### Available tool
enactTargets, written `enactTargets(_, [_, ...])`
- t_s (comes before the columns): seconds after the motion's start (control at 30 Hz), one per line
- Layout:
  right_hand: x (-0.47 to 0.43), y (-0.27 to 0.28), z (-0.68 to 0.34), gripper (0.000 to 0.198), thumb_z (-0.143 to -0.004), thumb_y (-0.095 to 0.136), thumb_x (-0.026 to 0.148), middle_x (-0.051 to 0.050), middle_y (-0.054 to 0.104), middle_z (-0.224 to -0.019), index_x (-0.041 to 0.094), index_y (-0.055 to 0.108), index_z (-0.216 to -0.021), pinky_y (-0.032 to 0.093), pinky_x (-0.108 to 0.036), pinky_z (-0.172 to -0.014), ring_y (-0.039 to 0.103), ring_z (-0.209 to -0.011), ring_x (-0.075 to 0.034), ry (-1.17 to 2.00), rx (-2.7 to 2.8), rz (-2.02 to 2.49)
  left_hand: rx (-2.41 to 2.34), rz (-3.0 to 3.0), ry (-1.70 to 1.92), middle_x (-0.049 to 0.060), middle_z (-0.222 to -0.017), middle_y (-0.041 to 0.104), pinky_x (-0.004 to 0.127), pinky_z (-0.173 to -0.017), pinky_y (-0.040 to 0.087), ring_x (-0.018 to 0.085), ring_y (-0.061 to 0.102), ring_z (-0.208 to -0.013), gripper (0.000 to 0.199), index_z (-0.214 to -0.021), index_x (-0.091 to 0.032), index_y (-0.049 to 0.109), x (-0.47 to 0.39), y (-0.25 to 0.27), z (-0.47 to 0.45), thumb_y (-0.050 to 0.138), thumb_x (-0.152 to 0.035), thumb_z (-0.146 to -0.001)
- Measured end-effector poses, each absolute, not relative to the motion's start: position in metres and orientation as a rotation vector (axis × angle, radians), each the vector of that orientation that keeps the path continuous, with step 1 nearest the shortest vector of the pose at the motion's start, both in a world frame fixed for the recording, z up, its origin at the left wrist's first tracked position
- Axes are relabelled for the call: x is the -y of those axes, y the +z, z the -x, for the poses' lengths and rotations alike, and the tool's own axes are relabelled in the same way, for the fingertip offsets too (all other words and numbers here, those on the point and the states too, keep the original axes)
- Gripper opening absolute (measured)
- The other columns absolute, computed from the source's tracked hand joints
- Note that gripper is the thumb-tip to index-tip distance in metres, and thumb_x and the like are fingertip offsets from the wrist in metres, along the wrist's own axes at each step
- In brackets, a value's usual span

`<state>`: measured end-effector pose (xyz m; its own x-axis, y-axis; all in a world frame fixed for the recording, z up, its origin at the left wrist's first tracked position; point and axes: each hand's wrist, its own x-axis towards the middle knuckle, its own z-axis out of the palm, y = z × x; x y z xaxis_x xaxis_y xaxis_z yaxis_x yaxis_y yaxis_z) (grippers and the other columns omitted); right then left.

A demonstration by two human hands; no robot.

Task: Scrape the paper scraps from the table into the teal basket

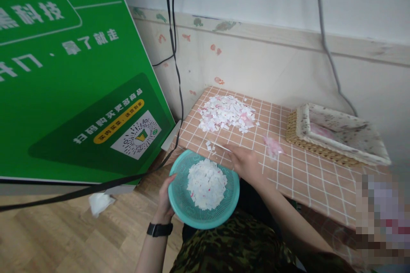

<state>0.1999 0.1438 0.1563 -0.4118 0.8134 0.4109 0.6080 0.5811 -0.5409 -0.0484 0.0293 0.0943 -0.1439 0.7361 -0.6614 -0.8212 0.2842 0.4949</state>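
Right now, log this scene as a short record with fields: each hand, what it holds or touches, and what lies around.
left hand: left hand grips the rim of the round teal plastic strainer basket, held below the table edge
basket contents: heap of white paper scraps
right hand: right hand lies flat on the orange grid-patterned tablecloth at its near edge, a few scraps beside it
table: larger pile of white and pink paper scraps; woven tray with speckled liner
wrist: black watch

Left hand (165, 198) curled in a grip, right hand (245, 163) flat, palm down.
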Motion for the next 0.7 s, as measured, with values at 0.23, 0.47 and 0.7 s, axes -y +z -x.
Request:
enactTargets(0.23, [-0.128, 0.155, -0.193, 0.038, -0.084, 0.044, 0.01, -0.006, 0.066, -0.11, 0.022, 0.056, -0.119, 0.05, -0.034, -0.085, 0.062, -0.1, -0.019, 0.483, 2.338, 0.863, -1.054, 0.108, 1.354, 0.008, -0.07, 0.073, 0.036, -0.066, 0.053, 0.024, 0.067, -0.064, 0.017, -0.077, -0.011, 0.071, -0.029, 0.09, 0.051, 0.066, -0.025, -0.068])
enactTargets(0.47, [-0.121, 0.17, -0.22, 0.027, -0.086, 0.049, 0.017, -0.002, 0.071, -0.095, 0.025, 0.064, -0.107, 0.052, -0.027, -0.074, 0.067, -0.083, -0.016, 0.538, 2.151, 1.002, -1.059, 0.129, 1.331, 0.008, -0.071, 0.073, 0.037, -0.066, 0.053, 0.023, 0.066, -0.063, 0.018, -0.078, -0.011, 0.071, -0.027, 0.082, 0.054, 0.065, -0.026, -0.069])
enactTargets(0.7, [-0.182, 0.159, -0.24, 0.024, -0.085, 0.05, 0.028, -0.005, 0.072, -0.09, 0.021, 0.069, -0.099, 0.051, -0.03, -0.065, 0.068, -0.072, -0.02, 0.168, 2.025, 1.387, -1.081, 0.155, 1.319, 0.007, -0.069, 0.073, 0.038, -0.067, 0.053, 0.024, 0.066, -0.062, 0.018, -0.077, -0.012, 0.071, -0.026, 0.076, 0.053, 0.066, -0.026, -0.068])
